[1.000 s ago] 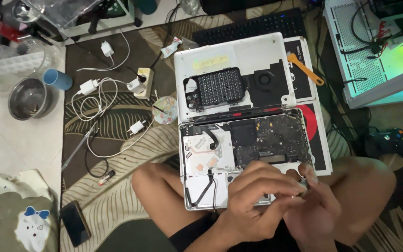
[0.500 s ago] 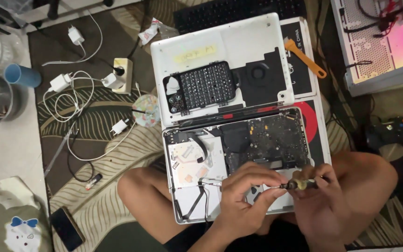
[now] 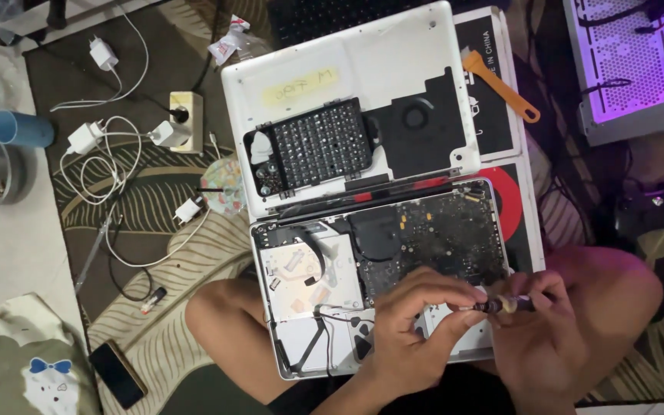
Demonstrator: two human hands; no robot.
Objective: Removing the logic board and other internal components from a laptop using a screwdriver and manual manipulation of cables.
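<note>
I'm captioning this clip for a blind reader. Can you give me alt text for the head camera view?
Seen from above, a seated person's left hand and right hand hold a small screwdriver over an opened white laptop on their lap, its circuit board exposed. Its removed bottom cover lies beyond, carrying a case of screwdriver bits.

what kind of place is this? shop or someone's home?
Likely a home floor used for repair, not a shop: the opened laptop rests on the person's lap over a patterned rug, with chargers and a game controller lying around.
</note>
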